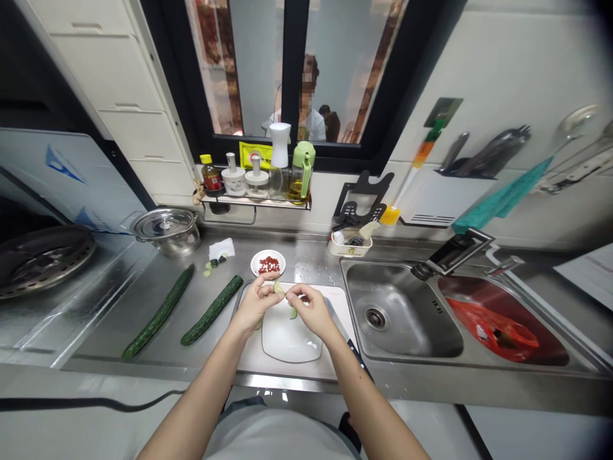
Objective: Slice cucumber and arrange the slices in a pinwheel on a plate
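Above a white square plate (290, 342), my left hand (256, 305) pinches a thin, pale green cucumber slice (278, 288). My right hand (311, 311) is closed with its fingertips close to the left ones, and another curved cucumber slice (293, 313) hangs at its fingers. The plate rests on a white cutting board (249, 363). A knife with a black handle (360, 361) lies at the board's right edge, its blade partly hidden by my right arm. Just beyond my hands stands a small white bowl (255, 260) of red pieces.
Two whole cucumbers (160, 311) lie left of the board, with cucumber scraps (214, 262) and a white tissue (221, 248) behind them. A lidded steel pot (167, 230) stands at the back left. On the right is a double sink (402, 306) with a red bag (493, 332).
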A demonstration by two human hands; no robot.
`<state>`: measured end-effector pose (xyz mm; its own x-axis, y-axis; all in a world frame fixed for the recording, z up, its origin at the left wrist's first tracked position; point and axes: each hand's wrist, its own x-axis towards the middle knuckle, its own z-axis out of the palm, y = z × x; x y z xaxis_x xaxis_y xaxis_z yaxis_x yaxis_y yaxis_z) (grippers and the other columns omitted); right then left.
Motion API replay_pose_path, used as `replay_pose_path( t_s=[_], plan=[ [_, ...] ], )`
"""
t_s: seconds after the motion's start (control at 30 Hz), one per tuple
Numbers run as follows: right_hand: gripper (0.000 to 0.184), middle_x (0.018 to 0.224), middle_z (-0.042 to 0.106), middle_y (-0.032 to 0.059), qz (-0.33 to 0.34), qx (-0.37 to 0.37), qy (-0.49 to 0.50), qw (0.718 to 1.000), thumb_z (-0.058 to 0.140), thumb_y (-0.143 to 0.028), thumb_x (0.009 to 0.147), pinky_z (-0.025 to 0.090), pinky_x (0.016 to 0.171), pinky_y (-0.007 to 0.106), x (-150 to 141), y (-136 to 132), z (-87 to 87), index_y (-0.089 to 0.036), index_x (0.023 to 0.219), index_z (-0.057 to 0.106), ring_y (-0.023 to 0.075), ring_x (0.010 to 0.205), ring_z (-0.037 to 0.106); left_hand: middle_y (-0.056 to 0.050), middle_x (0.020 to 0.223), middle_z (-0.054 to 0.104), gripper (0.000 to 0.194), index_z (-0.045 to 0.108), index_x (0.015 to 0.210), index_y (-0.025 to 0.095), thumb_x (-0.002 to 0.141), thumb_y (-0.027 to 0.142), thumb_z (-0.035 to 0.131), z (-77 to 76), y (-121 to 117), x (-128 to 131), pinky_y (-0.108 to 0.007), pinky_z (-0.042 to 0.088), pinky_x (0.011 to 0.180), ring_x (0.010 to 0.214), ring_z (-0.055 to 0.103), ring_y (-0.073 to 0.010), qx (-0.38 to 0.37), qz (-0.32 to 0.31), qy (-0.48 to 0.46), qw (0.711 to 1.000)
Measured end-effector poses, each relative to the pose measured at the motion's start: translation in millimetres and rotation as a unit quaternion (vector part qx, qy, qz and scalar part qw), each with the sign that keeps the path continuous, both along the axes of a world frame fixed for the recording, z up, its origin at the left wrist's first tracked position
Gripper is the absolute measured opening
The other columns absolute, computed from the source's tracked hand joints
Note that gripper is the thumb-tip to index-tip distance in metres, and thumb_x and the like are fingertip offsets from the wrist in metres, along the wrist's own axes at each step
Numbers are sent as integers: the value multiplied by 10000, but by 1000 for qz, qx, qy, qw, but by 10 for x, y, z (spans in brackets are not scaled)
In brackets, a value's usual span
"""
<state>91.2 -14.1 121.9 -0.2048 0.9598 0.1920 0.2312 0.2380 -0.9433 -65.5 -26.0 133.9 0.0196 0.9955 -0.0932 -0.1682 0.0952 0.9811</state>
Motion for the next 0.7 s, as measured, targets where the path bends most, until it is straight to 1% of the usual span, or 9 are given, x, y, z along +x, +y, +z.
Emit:
replay_pose_path(
  t_s=[0.1,0.2,0.33,0.43,0.5,0.6,0.7],
  plan=[
    [191,696,642,7,8,-12,3,1000,574,-334,794,437,636,243,4,13,42,-178,697,627,132,677,569,24,728,615,643,543,1175,176,607,373,771,11,17,1,-220,401,654,670,562,-103,18,-16,-2,1000],
    [190,660,634,5,5,-23,10,1000,571,-322,785,437,633,243,13,33,40,-177,670,615,131,654,565,36,719,588,608,527,1181,174,644,355,746,-13,30,27,-207,380,632,647,537,-89,45,-16,10,999],
    [166,626,634,6,-8,-47,24,999,566,-292,764,444,612,240,22,58,-20,-172,663,619,127,614,568,37,703,575,533,554,1150,162,666,309,725,-80,47,85,-204,360,610,613,500,-80,74,7,43,996],
    [160,607,631,7,-13,-66,35,997,565,-284,755,439,555,216,23,73,-70,-172,655,619,117,585,561,33,703,584,489,574,1134,170,680,295,707,-126,62,117,-207,357,611,606,492,-81,88,19,69,994],
    [157,604,632,9,-11,-78,37,996,565,-286,751,425,515,199,26,85,-98,-172,658,618,112,574,557,34,697,584,474,579,1122,171,680,290,700,-158,81,127,-205,356,602,599,488,-80,91,20,70,993],
    [159,608,640,6,2,-110,40,993,557,-308,757,410,474,187,54,125,-150,-170,700,613,103,537,555,33,693,585,457,591,1074,167,653,297,713,-242,139,130,-201,361,588,594,496,-80,82,26,55,995],
    [198,583,636,-5,14,-140,16,990,563,-358,772,405,459,191,119,210,-248,-166,744,607,100,488,548,25,695,598,413,609,983,162,621,319,727,-403,225,132,-207,390,607,615,530,-92,51,32,41,997]
  ],
)
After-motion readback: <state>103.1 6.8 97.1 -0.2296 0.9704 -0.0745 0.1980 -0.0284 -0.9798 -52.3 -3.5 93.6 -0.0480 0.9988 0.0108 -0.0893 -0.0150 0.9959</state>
